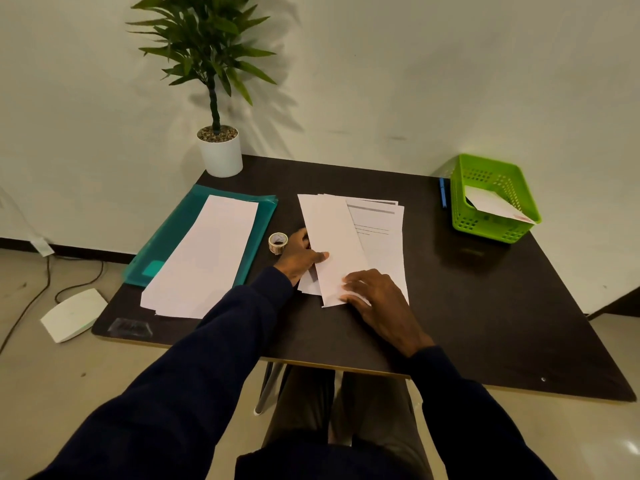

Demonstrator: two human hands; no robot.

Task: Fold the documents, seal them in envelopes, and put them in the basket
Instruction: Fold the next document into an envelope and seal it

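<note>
**Q:** Where is the folded document [334,237]?

**A:** At mid-tabletop [450,299], lying as a long narrow strip on top of the loose printed sheets [382,237] and slightly askew to them.

**Q:** State of the left hand [299,256]?

**A:** It grips the strip's left edge. The thumb lies on top of the paper, and the fingers curl at the edge (their tips cannot be made out).

**Q:** And the right hand [377,299]?

**A:** It rests palm down on the strip's near end. The fingers are lightly bent and press the paper onto the sheets below, with nothing enclosed.

**Q:** Where is the basket [519,188]?

**A:** At the far right corner of the tabletop, well apart from both hands. It is green and perforated, and one white envelope [491,202] leans inside it. A blue pen [443,192] lies just beside its left wall.

**Q:** What else is on the tabletop?

**A:** A tape roll [278,242] stands just beside the left hand. Farther left, a white stack [204,258] lies on a teal folder [265,216]; whether it is envelopes or sheets cannot be told. A potted plant [221,157] occupies the far left corner.
</note>
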